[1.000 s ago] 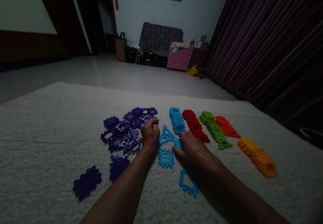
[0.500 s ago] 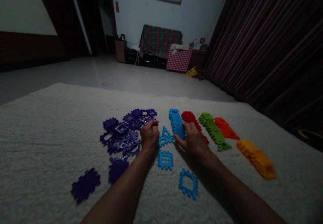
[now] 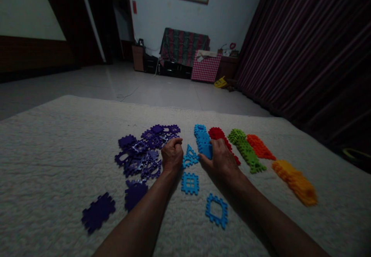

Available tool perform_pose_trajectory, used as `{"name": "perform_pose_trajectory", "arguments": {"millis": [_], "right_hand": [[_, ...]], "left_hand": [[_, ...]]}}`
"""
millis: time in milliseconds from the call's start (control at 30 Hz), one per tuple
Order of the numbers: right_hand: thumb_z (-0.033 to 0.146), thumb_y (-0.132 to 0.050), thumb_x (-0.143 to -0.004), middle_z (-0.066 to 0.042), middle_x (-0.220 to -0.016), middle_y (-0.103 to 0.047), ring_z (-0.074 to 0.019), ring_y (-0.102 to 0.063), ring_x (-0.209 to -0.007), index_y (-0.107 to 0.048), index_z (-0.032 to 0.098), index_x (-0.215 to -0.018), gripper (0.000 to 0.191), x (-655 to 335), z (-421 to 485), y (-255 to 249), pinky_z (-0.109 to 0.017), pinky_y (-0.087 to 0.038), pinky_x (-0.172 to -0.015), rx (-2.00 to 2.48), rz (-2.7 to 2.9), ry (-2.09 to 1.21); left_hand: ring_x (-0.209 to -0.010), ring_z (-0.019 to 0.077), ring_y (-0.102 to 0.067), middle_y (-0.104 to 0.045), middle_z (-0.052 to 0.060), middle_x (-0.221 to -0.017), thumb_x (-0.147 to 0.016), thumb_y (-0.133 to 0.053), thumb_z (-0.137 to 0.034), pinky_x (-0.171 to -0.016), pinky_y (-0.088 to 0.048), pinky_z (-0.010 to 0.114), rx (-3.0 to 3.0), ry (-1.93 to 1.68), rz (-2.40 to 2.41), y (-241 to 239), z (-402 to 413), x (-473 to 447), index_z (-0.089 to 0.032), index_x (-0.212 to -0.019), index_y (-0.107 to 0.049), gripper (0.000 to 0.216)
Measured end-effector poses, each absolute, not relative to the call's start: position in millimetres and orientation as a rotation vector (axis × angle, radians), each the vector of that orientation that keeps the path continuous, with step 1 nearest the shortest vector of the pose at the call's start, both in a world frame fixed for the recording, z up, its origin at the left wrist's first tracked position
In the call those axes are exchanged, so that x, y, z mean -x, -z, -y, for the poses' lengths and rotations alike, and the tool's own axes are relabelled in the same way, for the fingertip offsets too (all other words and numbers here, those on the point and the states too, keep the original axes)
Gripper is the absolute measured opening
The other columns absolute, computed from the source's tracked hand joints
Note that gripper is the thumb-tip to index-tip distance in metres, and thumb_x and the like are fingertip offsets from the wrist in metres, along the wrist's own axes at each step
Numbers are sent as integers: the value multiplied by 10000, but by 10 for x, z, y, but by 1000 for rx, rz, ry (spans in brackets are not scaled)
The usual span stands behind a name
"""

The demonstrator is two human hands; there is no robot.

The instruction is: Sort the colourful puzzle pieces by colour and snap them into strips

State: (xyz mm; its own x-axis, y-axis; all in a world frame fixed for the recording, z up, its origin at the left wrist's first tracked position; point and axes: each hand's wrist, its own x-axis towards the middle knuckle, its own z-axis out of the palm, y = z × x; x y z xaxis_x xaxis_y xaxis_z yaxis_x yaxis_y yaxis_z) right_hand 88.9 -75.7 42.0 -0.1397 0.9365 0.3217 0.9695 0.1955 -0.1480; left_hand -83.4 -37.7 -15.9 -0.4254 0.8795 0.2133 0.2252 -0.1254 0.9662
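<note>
My left hand (image 3: 172, 155) rests as a closed fist on the pale rug (image 3: 58, 160), between the purple pile (image 3: 145, 150) and a blue triangle piece (image 3: 189, 156); what it holds, if anything, is hidden. My right hand (image 3: 222, 159) pinches a blue tile (image 3: 206, 151) against the near end of the blue row (image 3: 201, 136). A blue grid square (image 3: 190, 183) and a blue open frame (image 3: 216, 210) lie loose near my forearms.
Rows of red (image 3: 217, 134), green (image 3: 246, 150), orange (image 3: 260, 146) and yellow-orange (image 3: 295, 181) pieces lie to the right. Two dark purple tiles (image 3: 97, 211) sit near left. Beyond the rug is bare floor, a covered cabinet (image 3: 183, 47) and a dark curtain (image 3: 304, 48).
My right hand lifted a blue tile off the rug and carried it forward to the near end of the blue row. The left fist stayed put.
</note>
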Motion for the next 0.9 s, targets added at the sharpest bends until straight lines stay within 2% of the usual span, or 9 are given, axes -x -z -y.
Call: {"name": "perform_pose_trajectory", "arguments": {"millis": [133,300,433,600,667,833,900], "right_hand": [[377,-625,-883,-151,-1108,-567,-305,-571,-1025,-562,157,-1127,335,-884,831,-486,-405,-481,-855,1766,2170,94],[259,-578,-902,-81,-1018,-593,-210,-590,-894,-597,196,-1034,147,-924,972,-520,-321,-464,-767,1556,2336,-258],[246,-641,-858,-48,-998,-601,-180,-575,-863,-598,199,-1099,249,-919,1094,-590,-296,-453,-757,1362,2546,-575],[307,-738,-783,-82,-1125,-560,-223,-556,-973,-552,194,-1219,487,-809,1205,-701,-332,-464,-813,1295,2670,-711],[309,-736,-779,-92,-1166,-541,-235,-546,-1014,-526,196,-1248,527,-758,1234,-716,-349,-464,-848,1287,2660,-727],[256,-658,-781,-93,-1084,-550,-232,-538,-952,-549,188,-1029,279,-668,1290,-681,-359,-455,-837,1414,2654,-656],[236,-651,-757,-96,-1060,-560,-225,-542,-905,-534,184,-1006,279,-649,1304,-658,-353,-454,-808,1463,2615,-644]], "left_hand": [[-770,185,-704,-761,37,-865,-732,-470,-161,-736,-563,298,-1225,-1588,-1611,140,391,836,-208,-850,-767,323],[-762,183,-697,-759,42,-859,-738,-471,-152,-729,-558,295,-1214,-1589,-1618,107,404,841,-200,-857,-764,320],[-750,174,-691,-754,37,-852,-745,-466,-154,-718,-556,289,-1220,-1601,-1618,105,401,841,-194,-856,-762,318],[-739,179,-688,-748,35,-819,-732,-476,-152,-712,-559,295,-1210,-1602,-1626,95,403,841,-193,-840,-766,312],[-739,180,-689,-748,35,-817,-729,-471,-147,-713,-560,297,-1204,-1602,-1625,91,403,840,-193,-830,-766,315],[-764,184,-694,-753,38,-839,-737,-467,-151,-730,-562,303,-1228,-1607,-1623,112,398,840,-193,-848,-765,320],[-768,185,-695,-753,39,-846,-742,-463,-157,-733,-563,304,-1243,-1609,-1618,131,393,840,-191,-859,-764,325]]}}
